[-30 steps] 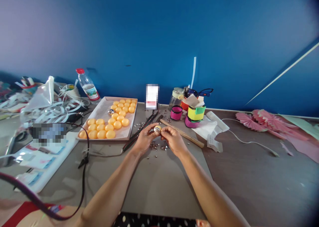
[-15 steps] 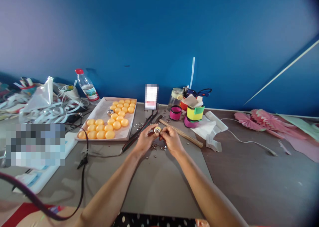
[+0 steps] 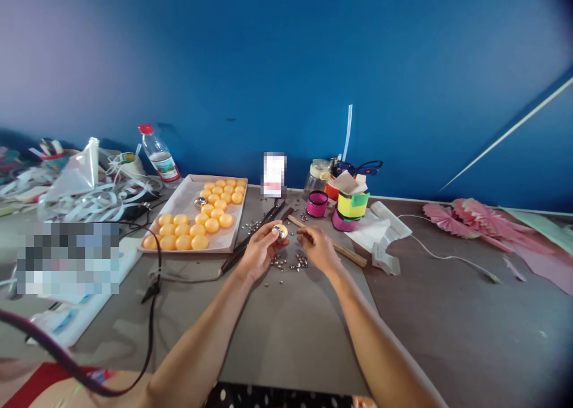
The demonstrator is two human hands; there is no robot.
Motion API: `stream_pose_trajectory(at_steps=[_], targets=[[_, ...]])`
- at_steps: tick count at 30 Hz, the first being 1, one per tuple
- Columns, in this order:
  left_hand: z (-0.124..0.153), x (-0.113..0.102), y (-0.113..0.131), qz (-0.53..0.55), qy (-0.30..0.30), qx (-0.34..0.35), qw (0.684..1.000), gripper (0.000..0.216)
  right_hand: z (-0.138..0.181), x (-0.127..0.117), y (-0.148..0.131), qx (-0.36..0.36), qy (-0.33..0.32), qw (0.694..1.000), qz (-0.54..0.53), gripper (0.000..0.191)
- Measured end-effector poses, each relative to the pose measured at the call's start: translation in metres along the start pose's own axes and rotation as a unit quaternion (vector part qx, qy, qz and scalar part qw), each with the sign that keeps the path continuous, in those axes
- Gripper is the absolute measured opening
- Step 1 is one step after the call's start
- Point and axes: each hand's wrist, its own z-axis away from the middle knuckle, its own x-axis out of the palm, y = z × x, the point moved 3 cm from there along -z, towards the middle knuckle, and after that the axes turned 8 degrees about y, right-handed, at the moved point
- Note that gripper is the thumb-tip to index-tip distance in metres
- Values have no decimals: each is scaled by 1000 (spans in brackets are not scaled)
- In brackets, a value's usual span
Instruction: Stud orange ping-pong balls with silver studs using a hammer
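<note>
In my left hand (image 3: 257, 250) is a small yellow-orange ball (image 3: 282, 231), held between thumb and fingers, with shiny silver stones on part of it. My right hand (image 3: 319, 247) hovers just to its right, apart from the ball. Its thumb and fingertips are drawn together; whatever they may hold is too small to make out. Loose silver stones (image 3: 299, 262) are scattered on the grey mat below and between the hands. Back left, a shallow tray (image 3: 176, 187) bears several plain orange balls (image 3: 182, 242) and one stone-covered silver ball (image 3: 200, 202).
A hammer with a wooden handle (image 3: 351, 254) lies behind my right hand. A black corded tool (image 3: 239, 250) lies left of my left hand. Glass jar (image 3: 313, 178), pink ring (image 3: 317, 203) and yellow-green holder (image 3: 351, 205) stand at the back. A dark cable (image 3: 150, 324) loops at left.
My right hand has drawn back to the right, away from the ball. My left hand still holds the ball, now turned to show more bare orange surface.
</note>
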Motion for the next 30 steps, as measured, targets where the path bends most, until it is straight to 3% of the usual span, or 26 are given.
stream_pose_trajectory(at_steps=[4, 8, 15, 20, 30], targets=[[-1, -1, 2, 1, 9, 11, 1000, 35, 7, 7, -5, -50, -139, 982, 114, 20], [-3, -2, 2, 20, 9, 15, 1000, 35, 14, 10, -10, -52, -211, 957, 194, 24], [-1, 0, 2, 19, 15, 9, 1000, 35, 16, 14, -12, -22, -224, 950, 218, 20], [-2, -1, 3, 18, 9, 11, 1000, 36, 13, 8, -12, -35, -233, 956, 173, 21], [-4, -2, 3, 22, 2, 9, 1000, 36, 11, 7, -8, -46, -228, 954, 190, 20]])
